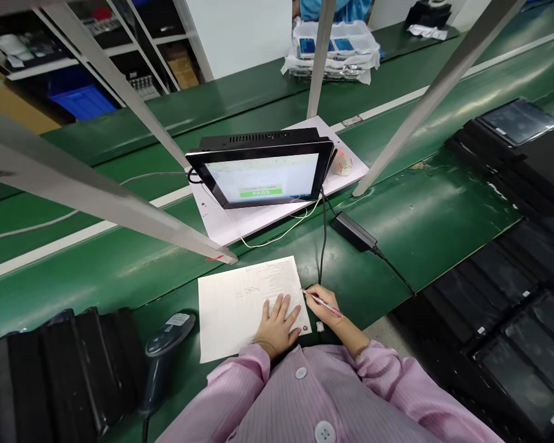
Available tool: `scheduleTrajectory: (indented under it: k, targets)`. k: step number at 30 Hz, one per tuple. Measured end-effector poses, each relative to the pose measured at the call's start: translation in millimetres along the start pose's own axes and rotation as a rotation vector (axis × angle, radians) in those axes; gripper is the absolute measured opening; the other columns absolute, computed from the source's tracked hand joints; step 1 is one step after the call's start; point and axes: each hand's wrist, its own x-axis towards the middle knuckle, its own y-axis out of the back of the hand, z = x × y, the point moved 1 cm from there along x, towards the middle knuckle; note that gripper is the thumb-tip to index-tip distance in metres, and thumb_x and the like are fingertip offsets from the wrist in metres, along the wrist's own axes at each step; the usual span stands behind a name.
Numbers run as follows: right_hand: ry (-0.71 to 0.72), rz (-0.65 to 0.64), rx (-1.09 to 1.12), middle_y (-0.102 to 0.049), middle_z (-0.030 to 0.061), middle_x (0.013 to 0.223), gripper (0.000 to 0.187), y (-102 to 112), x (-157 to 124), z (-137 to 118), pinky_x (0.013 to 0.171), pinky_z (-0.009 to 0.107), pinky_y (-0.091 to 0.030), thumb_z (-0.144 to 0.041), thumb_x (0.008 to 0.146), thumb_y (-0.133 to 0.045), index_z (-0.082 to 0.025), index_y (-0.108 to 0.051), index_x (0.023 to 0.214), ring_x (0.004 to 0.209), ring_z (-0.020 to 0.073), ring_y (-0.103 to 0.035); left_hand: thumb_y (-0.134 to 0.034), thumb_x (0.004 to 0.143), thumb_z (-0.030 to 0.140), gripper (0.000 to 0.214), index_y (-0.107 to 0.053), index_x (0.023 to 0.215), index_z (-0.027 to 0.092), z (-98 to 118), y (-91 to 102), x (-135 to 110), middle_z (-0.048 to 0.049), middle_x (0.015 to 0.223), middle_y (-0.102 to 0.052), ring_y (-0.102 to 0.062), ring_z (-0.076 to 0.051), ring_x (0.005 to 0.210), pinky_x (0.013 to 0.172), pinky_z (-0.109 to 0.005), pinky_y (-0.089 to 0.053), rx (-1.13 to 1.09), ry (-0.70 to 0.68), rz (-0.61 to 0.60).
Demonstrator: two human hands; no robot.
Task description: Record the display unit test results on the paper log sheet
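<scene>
My left hand (278, 324) lies flat with spread fingers on a white sheet of paper (221, 320). The sheet bears faint print and some handwriting. At its right edge my right hand (323, 303) is closed round a pink pen (328, 307), its tip by the paper's edge. Beyond the sheet a black-framed monitor (262, 175) stands tilted on a white board (221, 227), with a green PASS bar on its screen. A dark barcode scanner (166, 357) is to the left of the paper.
A black power adapter (355, 232) and its cables lie right of the paper. Grey metal posts (396, 98) frame the monitor. Black cases (55, 375) are stacked at left, and dark panels (521, 363) at lower right. Across the bench, a person is partly visible behind plastic trays (332, 52).
</scene>
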Motion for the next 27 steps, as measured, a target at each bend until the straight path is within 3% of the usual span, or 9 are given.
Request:
scheduleTrajectory:
  k: [7, 27]
  targets:
    - [0.107, -0.041, -0.035, -0.059, 0.0007, 0.061, 0.016, 0.5, -2.5, 3.4, 0.053, 0.022, -0.043, -0.022, 0.079, -0.045, -0.020, -0.056, 0.067, 0.052, 0.0119, -0.053, -0.034, 0.084, 0.057, 0.052, -0.047, 0.127, 0.033, 1.8, 0.9, -0.4, -0.0092, 0.135, -0.044, -0.037, -0.029, 0.125, 0.103, -0.053, -0.012, -0.018, 0.009, -0.027]
    - [0.198, -0.010, -0.040, -0.060, 0.0008, 0.065, 0.013, 5.2, -3.3, 1.9, 0.057, 0.021, -0.046, -0.015, 0.079, -0.045, -0.020, -0.052, 0.070, 0.058, 0.0123, -0.058, -0.036, 0.084, 0.056, 0.050, -0.050, 0.125, 0.033, 3.7, 4.1, 1.2, -0.0093, 0.134, -0.046, -0.038, -0.029, 0.124, 0.104, -0.052, -0.010, -0.029, 0.019, 0.010]
